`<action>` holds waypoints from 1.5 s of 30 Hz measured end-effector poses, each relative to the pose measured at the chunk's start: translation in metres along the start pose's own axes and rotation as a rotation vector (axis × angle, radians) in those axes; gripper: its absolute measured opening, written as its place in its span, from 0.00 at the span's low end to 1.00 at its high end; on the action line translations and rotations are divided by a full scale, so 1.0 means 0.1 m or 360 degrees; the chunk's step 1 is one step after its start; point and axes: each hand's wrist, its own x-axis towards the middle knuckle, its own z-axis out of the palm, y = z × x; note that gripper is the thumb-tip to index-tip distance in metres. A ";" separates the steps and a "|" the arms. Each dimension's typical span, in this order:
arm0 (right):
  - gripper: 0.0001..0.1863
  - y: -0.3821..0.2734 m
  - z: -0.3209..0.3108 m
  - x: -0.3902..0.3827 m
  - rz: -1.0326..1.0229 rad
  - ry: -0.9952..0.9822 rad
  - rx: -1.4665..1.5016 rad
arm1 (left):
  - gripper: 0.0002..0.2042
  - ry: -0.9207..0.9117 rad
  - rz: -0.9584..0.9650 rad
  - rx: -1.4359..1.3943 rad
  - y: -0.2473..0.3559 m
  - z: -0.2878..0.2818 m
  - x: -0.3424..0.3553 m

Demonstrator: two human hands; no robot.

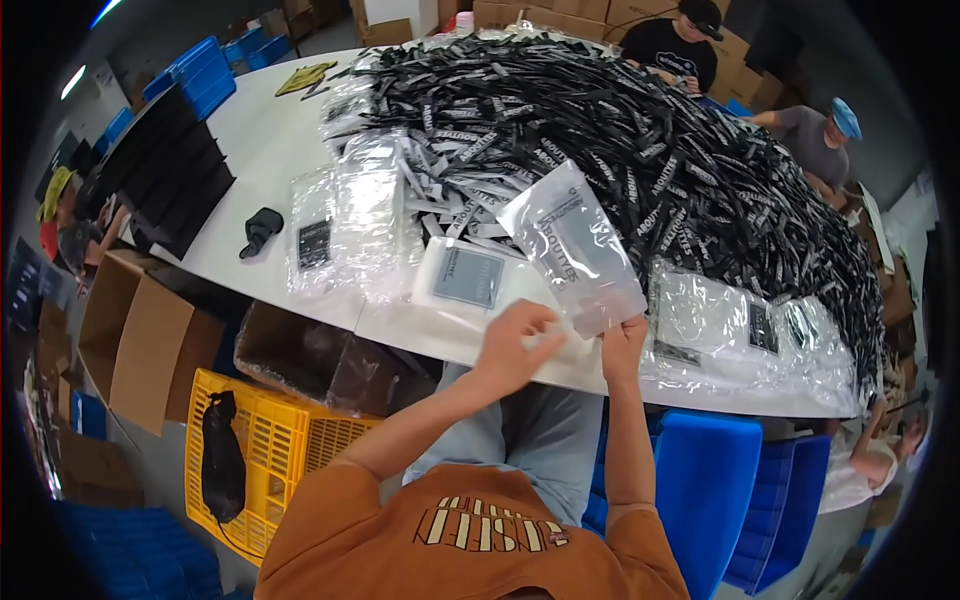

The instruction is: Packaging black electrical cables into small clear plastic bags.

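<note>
My right hand (622, 348) pinches the lower end of a clear plastic bag (572, 240) with dark print, held tilted above the table's front edge. Close to the bag's lower left corner is my left hand (517, 348), its fingers curled together; a pale bit shows at the fingertips, too small to name. Left of the bag lies a stack of white plastic bags (430, 285) with a grey printed panel on top. Beyond it, a large heap of narrow black strips (540, 110) with white lettering covers much of the white table (265, 150).
Clear-wrapped packs (370, 210) lie left, more packs (715, 320) right. A black scanner-like device (262, 232) and black stacked trays (170, 170) stand left. Below are a yellow crate (270, 440), cardboard box (150, 340) and blue bins (705, 490). Co-workers (675, 50) sit around the table.
</note>
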 end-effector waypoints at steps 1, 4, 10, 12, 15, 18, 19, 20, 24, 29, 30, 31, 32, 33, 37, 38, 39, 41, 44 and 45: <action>0.10 -0.01 0.01 -0.02 0.0148 0.0024 0.0106 | 0.15 0.0021 -0.0498 -0.0258 -0.08 -0.05 -0.02; 0.09 0.10 -0.07 -0.02 0.0284 -0.0035 0.0133 | 0.18 0.0395 -0.1338 -0.1355 -0.10 -0.10 0.17; 0.10 0.14 -0.02 -0.03 0.0291 -0.0306 0.0014 | 0.17 0.0403 -0.1252 -0.2110 -0.35 0.03 0.39; 0.10 0.12 -0.04 -0.03 0.0296 -0.0322 0.0011 | 0.18 0.0380 -0.1304 -0.2256 -0.39 0.05 0.42; 0.10 0.04 -0.11 -0.02 0.0379 -0.0356 0.0067 | 0.17 0.0287 -0.1256 -0.2372 -0.28 0.07 0.44; 0.12 0.03 -0.11 -0.05 0.0459 -0.0360 0.0157 | 0.16 0.0231 -0.1144 -0.2311 -0.25 0.10 0.45; 0.12 0.04 -0.11 -0.06 0.0461 -0.0340 0.0185 | 0.16 0.0237 -0.1135 -0.2282 -0.25 0.12 0.45; 0.12 0.05 -0.10 -0.07 0.0462 -0.0341 0.0186 | 0.16 0.0238 -0.1135 -0.2281 -0.26 0.11 0.46; 0.09 0.21 -0.03 -0.15 0.0166 0.0177 -0.0037 | 0.17 0.0436 -0.0787 -0.1775 -0.30 0.14 0.47; 0.10 0.38 0.13 -0.31 -0.0611 0.0617 -0.0252 | 0.16 0.0654 -0.0861 -0.1828 -0.30 0.21 0.43; 0.11 0.41 0.13 -0.34 -0.0705 0.0556 -0.0469 | 0.14 0.0664 -0.0875 -0.1860 -0.26 0.21 0.42; 0.12 0.43 0.12 -0.35 -0.0796 0.0491 -0.0687 | 0.11 0.0674 -0.0888 -0.1892 -0.24 0.21 0.42; 0.12 0.44 0.10 -0.35 -0.0793 0.0495 -0.0688 | 0.11 0.0671 -0.0892 -0.1890 -0.25 0.21 0.40; 0.15 0.44 0.07 -0.34 -0.0833 0.0243 -0.0872 | 0.12 0.0636 -0.0860 -0.1868 -0.26 0.21 0.39; 0.26 0.49 0.01 -0.32 -0.0637 -0.0321 -0.0957 | 0.13 0.0562 -0.0744 -0.1687 -0.27 0.24 0.35; 0.26 0.49 0.01 -0.31 -0.0640 -0.0323 -0.0956 | 0.13 0.0564 -0.0740 -0.1687 -0.27 0.25 0.34; 0.26 0.40 0.07 -0.28 -0.0638 -0.0220 -0.0931 | 0.13 0.0547 -0.0733 -0.1670 -0.27 0.24 0.33; 0.26 0.40 0.12 -0.26 -0.0637 -0.0121 -0.0896 | 0.13 0.0536 -0.0723 -0.1644 -0.26 0.26 0.30; 0.26 0.47 0.11 -0.29 -0.0512 -0.0120 -0.0806 | 0.13 0.0507 -0.0635 -0.1518 -0.20 0.30 0.26; 0.26 0.43 0.12 -0.30 -0.0319 -0.0178 -0.0628 | 0.13 0.0484 -0.0672 -0.1570 -0.22 0.29 0.24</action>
